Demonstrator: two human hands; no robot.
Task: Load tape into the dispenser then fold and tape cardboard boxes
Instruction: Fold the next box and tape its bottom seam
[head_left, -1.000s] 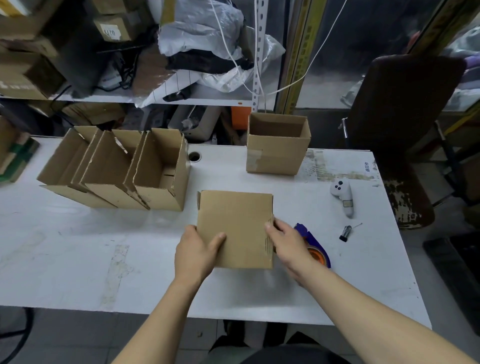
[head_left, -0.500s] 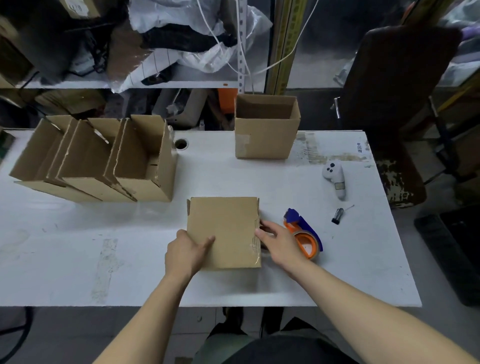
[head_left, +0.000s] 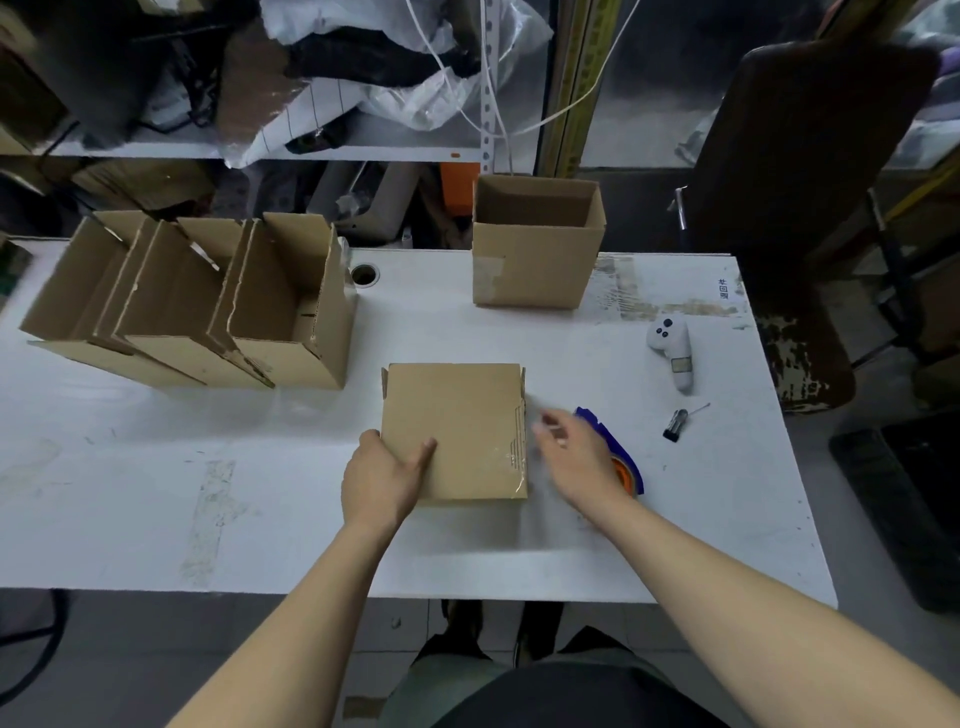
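Near the middle of the front edge of the white bench (head_left: 156, 467), lying flat: a square, closed brown cardboard box (head_left: 454, 428) with clear tape glinting at its near right corner. Gripping its near left corner: the left hand (head_left: 382, 480), thumb on top, fingers wrapped round the side. Hovering just right of the box and apart from it: the right hand (head_left: 574, 460), blurred, fingers loosely spread and holding nothing. Lying directly beneath and beyond that right hand, toward the bench's right edge: a blue tape dispenser with an orange roll (head_left: 621, 457), long axis seemingly running from near right to far left, blue tip pointing toward the far edge. Probably calling next for a reach by the right hand, clearly the nearer one, while the left steadies the box. Standing near the far edge: an open brown box (head_left: 535, 249); toward the far left corner, three open boxes tipped together (head_left: 197, 306).
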